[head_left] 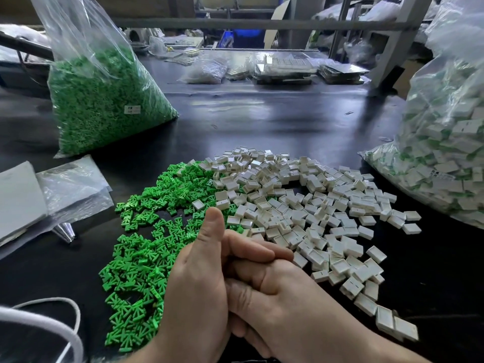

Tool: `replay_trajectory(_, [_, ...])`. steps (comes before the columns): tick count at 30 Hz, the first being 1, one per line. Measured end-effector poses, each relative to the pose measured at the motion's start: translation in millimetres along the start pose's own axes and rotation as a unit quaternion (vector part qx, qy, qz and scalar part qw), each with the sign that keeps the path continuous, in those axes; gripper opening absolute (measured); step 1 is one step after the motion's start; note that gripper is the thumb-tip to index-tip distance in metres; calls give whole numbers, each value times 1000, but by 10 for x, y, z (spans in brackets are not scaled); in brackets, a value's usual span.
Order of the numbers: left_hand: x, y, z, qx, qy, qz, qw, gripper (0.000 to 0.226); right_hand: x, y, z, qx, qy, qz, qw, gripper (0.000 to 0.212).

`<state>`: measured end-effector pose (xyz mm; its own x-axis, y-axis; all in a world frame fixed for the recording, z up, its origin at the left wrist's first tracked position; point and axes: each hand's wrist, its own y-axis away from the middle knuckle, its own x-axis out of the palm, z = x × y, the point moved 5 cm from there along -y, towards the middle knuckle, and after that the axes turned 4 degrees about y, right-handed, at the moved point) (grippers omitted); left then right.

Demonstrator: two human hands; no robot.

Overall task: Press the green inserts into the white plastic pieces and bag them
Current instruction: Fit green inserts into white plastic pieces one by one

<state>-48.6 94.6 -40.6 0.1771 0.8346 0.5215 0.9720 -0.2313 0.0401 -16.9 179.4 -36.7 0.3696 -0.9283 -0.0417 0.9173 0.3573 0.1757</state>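
A loose pile of green inserts (146, 258) lies on the dark table, left of centre. Beside it on the right spreads a heap of white plastic pieces (314, 218). My two hands are clasped together at the near edge of both piles. My left hand (199, 284) has its thumb up and its fingers laid over my right hand (282, 297), whose fingers are curled underneath. No piece shows between them; the inside of the clasp is hidden. A clear bag of assembled white-and-green pieces (445, 158) stands at the right.
A big clear bag of green inserts (104, 100) stands at the back left. Flat empty plastic bags (70, 187) and a grey sheet (18, 197) lie at the left edge. A white cable (52, 323) loops at the bottom left. Trays and bags clutter the far bench.
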Motion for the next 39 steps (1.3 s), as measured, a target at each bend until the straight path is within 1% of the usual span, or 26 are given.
replay_trajectory(4, [2, 12, -21, 19, -2, -2, 1000, 70, 10, 3, 1, -15, 15, -6, 1000, 16])
replay_trajectory(8, [13, -17, -35, -4, -15, 11, 1000, 74, 13, -39, 8, -21, -6, 10, 1000, 20])
replay_trajectory(10, [10, -52, -44, -5, -63, 31, 998, 75, 3, -68, 1, -19, -32, 13, 999, 29])
replay_trajectory(11, [-1, -70, -66, 12, -98, 38, 994, 71, -29, -77, -11, -13, -60, 5, 998, 31])
replay_trajectory(12, [-15, -79, -105, 40, -139, 46, 988, 61, -81, -81, -16, -7, -91, -7, 996, 30])
replay_trajectory(14, [-32, -76, -201, 106, -229, 66, 965, 31, -211, -87, -27, -2, -142, -28, 989, 23])
replay_trajectory(15, [-33, -64, -237, 130, -265, 82, 952, 20, -275, -84, -36, -1, -163, -35, 986, 24])
replay_trajectory(16, [-28, -51, -253, 137, -289, 101, 942, 12, -331, -87, -48, 2, -181, -43, 983, 25])
replay_trajectory(17, [-29, -42, -255, 143, -315, 114, 932, 11, -376, -89, -67, 6, -194, -49, 980, 27])
replay_trajectory(19, [-35, -46, -280, 173, -389, 96, 900, 14, -404, -98, -94, 13, -204, -50, 978, 31])
replay_trajectory(21, [-28, -43, -322, 212, -452, 65, 864, 14, -403, -111, -111, 15, -202, -46, 978, 27])
replay_trajectory(24, [22, -19, -368, 262, -514, 50, 815, 14, -407, -134, -137, 22, -210, -41, 977, 22])
replay_trajectory(25, [26, -7, -370, 271, -522, 47, 807, 13, -410, -139, -150, 25, -226, -37, 973, 19])
replay_trajectory(27, [5, -6, -384, 277, -525, 34, 804, 10, -445, -154, -151, 13, -290, -21, 957, 11])
replay_trajectory(28, [-23, -18, -389, 270, -529, 27, 804, 13, -484, -161, -132, -5, -329, -15, 944, 7])
replay_trajectory(29, [-51, -40, -385, 254, -542, 24, 801, 22, -537, -165, -109, -26, -360, -11, 932, 8])
replay_trajectory(30, [-77, -68, -364, 232, -570, 25, 788, 37, -599, -163, -86, -45, -382, -10, 923, 14])
replay_trajectory(31, [-112, -94, -322, 203, -611, 30, 764, 52, -657, -162, -74, -56, -395, -14, 917, 22])
replay_trajectory(33, [-196, -156, -217, 157, -703, 34, 693, 70, -742, -162, -66, -59, -402, -32, 913, 30])
replay_trajectory(34, [-237, -176, -169, 140, -739, 36, 658, 74, -762, -163, -67, -53, -389, -47, 918, 31])
replay_trajectory(35, [-262, -191, -126, 123, -768, 39, 628, 75, -779, -167, -77, -45, -353, -69, 932, 29])
replay_trajectory(36, [-270, -201, -91, 109, -790, 45, 602, 74, -801, -160, -86, -37, -291, -99, 951, 24])
replay_trajectory(37, [-269, -208, -72, 100, -804, 53, 584, 70, -816, -146, -87, -31, -202, -130, 970, 17])
replay_trajectory(38, [-263, -212, -67, 97, -810, 61, 575, 64, -824, -123, -83, -25, -84, -164, 982, 10])
replay_trajectory(39, [-249, -213, -75, 98, -811, 66, 572, 57, -831, -98, -72, -21, 52, -198, 979, 3])
